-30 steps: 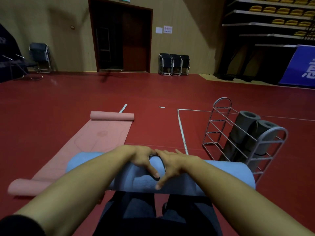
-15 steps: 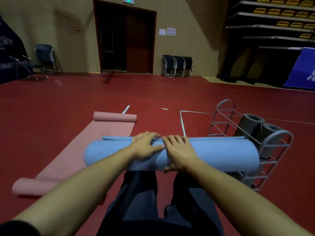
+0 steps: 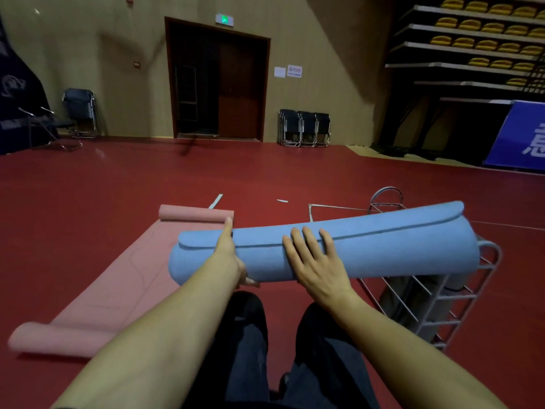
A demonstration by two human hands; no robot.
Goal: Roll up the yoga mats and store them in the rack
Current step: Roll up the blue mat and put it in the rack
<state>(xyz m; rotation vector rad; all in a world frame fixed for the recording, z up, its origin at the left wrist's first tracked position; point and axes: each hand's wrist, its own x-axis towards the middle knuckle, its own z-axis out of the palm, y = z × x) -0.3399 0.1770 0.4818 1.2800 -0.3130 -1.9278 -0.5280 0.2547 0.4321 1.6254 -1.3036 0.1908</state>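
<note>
The rolled blue mat (image 3: 354,246) is held off the floor in front of the person, above and just left of the wire rack (image 3: 436,302). Its long axis runs left to right, with the right end tilted higher and overlapping the rack's top rail. The loose outer edge faces up. The left hand (image 3: 228,255) grips the roll from the side, thumb up and fingers curled beneath. The right hand (image 3: 317,261) presses flat on the roll, fingers straight and spread. The pink mat (image 3: 118,276) lies on the floor, left of the rack, with both ends curled.
</note>
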